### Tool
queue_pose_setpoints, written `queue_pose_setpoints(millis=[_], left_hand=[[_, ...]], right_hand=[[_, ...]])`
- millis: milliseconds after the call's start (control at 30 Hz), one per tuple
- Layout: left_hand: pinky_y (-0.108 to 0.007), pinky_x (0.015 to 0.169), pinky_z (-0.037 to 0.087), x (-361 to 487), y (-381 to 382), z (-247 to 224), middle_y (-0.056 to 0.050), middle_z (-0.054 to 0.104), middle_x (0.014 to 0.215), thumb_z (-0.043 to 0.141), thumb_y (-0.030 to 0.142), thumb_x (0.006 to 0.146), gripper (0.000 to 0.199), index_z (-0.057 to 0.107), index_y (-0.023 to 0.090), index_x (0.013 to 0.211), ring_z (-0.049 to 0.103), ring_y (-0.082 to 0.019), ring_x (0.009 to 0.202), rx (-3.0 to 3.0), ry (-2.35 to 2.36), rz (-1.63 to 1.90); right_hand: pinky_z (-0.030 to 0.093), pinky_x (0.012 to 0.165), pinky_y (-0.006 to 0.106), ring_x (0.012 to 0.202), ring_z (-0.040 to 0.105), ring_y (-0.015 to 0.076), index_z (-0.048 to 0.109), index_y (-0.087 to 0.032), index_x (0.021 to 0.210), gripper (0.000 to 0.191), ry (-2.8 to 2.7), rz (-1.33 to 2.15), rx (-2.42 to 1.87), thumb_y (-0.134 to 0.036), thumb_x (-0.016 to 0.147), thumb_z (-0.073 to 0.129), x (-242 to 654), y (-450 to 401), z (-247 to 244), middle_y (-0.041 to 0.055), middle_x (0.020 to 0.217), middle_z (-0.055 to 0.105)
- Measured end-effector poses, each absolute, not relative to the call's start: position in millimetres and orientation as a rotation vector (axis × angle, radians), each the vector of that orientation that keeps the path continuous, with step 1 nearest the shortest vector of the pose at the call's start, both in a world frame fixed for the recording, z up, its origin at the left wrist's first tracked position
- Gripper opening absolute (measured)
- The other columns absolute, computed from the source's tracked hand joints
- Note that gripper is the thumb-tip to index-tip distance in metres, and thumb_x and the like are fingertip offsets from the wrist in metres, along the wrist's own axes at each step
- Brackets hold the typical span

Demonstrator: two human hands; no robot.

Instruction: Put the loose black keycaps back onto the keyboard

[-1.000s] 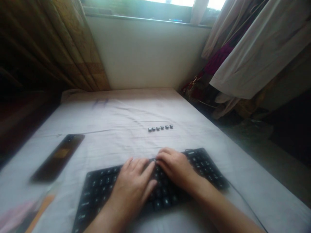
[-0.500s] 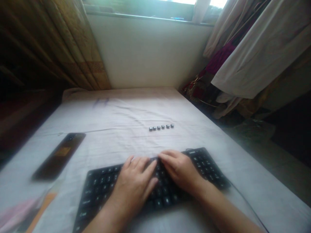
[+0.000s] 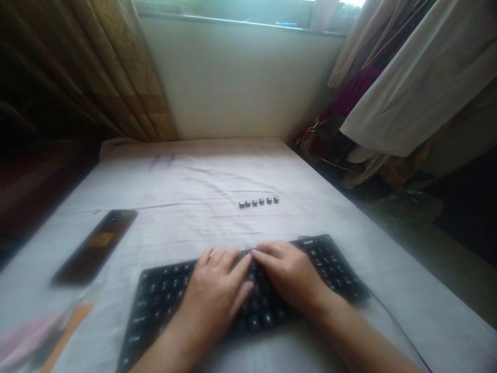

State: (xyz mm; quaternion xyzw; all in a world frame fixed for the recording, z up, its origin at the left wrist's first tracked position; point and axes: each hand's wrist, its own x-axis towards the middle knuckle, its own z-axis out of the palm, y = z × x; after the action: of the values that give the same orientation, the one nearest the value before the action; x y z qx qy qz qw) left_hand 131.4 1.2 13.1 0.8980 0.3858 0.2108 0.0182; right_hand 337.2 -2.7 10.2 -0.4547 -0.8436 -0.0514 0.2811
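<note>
A black keyboard (image 3: pixel 155 295) lies at a slant on the white sheet, under both my hands. My left hand (image 3: pixel 213 285) rests across its middle, palm down, fingers stretched and thumb apart. Its index fingertip meets the fingertips of my right hand (image 3: pixel 289 272) near the keyboard's back edge. The right fingers are bent and pressed together there; whatever lies between them is hidden. Beyond the keyboard, several small dark keycaps (image 3: pixel 254 202) stand in a short row on the sheet.
A dark phone (image 3: pixel 95 248) lies to the left. Nearer, at the lower left, are an orange strip (image 3: pixel 70 334) and something pink (image 3: pixel 31 339), both blurred. The keyboard's cable (image 3: pixel 392 318) runs off to the right. Cloths (image 3: pixel 411 88) hang beyond the sheet's right edge.
The view has shifted very slightly. Both hands stay in nearly the same place on the keyboard, and the row of keycaps is unchanged.
</note>
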Motion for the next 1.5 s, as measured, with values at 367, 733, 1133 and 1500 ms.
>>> queue_pose_setpoints(millis=[367, 733, 1133, 1500], left_hand=[[-0.052, 0.101, 0.042, 131.2, 1.1, 9.5, -0.008, 0.067, 0.119, 0.060, 0.031, 0.091, 0.032, 0.064, 0.025, 0.122, 0.061, -0.029, 0.107, 2.780, 1.218, 0.626], [-0.053, 0.100, 0.044, 130.9, 0.6, 9.2, -0.009, 0.067, 0.120, 0.060, 0.030, 0.091, 0.032, 0.064, 0.024, 0.122, 0.061, -0.029, 0.108, 2.782, 1.225, 0.615], [-0.047, 0.095, 0.050, 125.1, 8.4, 6.5, -0.011, 0.067, 0.121, 0.055, 0.036, 0.094, 0.037, 0.059, 0.019, 0.126, 0.063, -0.028, 0.108, 2.769, 1.238, 0.633], [-0.045, 0.086, 0.057, 102.5, 19.2, -2.0, -0.007, 0.071, 0.115, 0.050, 0.037, 0.096, 0.033, 0.059, 0.025, 0.125, 0.068, -0.027, 0.101, 2.737, 1.257, 0.646]], right_hand=[[0.056, 0.074, 0.033, 0.081, 0.068, 0.0209, 0.073, -0.018, 0.091, 0.024, -2.296, -0.151, -1.223, -0.009, 0.092, 0.051, 334.1, -3.2, 12.3, 0.0098, 0.094, 0.075], [0.057, 0.076, 0.033, 0.083, 0.069, 0.0203, 0.075, -0.020, 0.092, 0.032, -2.213, 0.024, -1.242, -0.008, 0.089, 0.046, 339.3, 1.2, 8.0, 0.0089, 0.096, 0.075], [0.053, 0.095, 0.043, 0.105, 0.068, 0.0264, 0.075, -0.022, 0.103, 0.029, -1.723, 0.110, -1.922, -0.023, 0.086, 0.051, 425.8, 23.0, 4.6, 0.0082, 0.109, 0.075], [0.056, 0.091, 0.037, 0.102, 0.071, 0.0242, 0.077, -0.019, 0.103, 0.030, -1.688, 0.302, -1.997, -0.024, 0.090, 0.050, 418.6, 18.0, 9.8, 0.0089, 0.108, 0.076]])
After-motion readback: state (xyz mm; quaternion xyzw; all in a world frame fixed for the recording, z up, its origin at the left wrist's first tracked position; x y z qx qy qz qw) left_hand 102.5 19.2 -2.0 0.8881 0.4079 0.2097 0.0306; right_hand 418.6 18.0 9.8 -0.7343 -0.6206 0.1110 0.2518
